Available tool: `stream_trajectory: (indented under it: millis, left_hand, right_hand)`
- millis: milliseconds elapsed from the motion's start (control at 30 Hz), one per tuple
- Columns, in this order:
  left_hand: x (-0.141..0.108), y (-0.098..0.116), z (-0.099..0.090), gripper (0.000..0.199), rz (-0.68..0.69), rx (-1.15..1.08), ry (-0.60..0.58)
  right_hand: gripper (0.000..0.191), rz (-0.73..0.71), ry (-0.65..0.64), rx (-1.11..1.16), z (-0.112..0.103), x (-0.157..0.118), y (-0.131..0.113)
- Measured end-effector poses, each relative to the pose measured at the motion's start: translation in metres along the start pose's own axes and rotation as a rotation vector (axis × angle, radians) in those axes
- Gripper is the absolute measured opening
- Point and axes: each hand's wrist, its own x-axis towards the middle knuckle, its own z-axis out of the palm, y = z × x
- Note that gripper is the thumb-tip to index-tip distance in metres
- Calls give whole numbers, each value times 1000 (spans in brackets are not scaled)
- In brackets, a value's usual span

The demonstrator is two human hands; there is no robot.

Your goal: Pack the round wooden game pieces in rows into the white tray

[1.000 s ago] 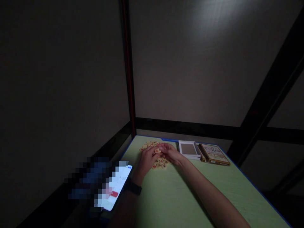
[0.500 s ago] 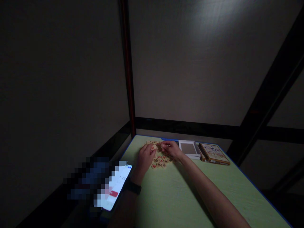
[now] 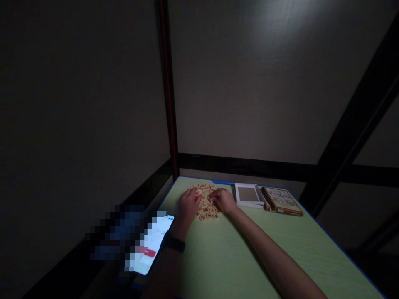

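Round wooden pieces (image 3: 204, 210) with red or dark characters lie close together on the green table (image 3: 249, 253), several of them between and in front of my hands. My left hand (image 3: 188, 205) is at the left side of the group, its thumb and fingers closed on one piece (image 3: 198, 193) with a red character facing up. At the right side of the group is my right hand (image 3: 223, 200), with its fingertips pinched together low over the pieces. What those fingertips hold, if anything, is too small to make out.
An open white box (image 3: 248, 195) stands at the table's back edge, right of my right hand. Beside it lie brown-edged boxes with a printed lid (image 3: 282, 200). A lit phone (image 3: 152, 249) is at the lower left. Dark walls rise behind the table.
Both hands have shifted slightly left. The wooden pieces in front have also moved a little, and more of the group shows between my hands.
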Motion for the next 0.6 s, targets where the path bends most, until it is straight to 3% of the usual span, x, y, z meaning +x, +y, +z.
stream_trajectory:
  millis: [333, 400, 533, 600]
  left_hand:
    - [3, 4, -7, 22, -71, -35, -53]
    - [4, 8, -9, 24, -60, -53, -79]
    - [3, 17, -13, 26, -24, -126, -116]
    - [2, 20, -14, 26, -24, -174, -135]
  right_hand:
    - [20, 27, 54, 33, -4, 0, -2]
    - [23, 33, 65, 175, -3, 1, -7]
    - [36, -9, 24, 724, 3, 5, -17]
    - [40, -1, -2, 862, 6, 6, -20]
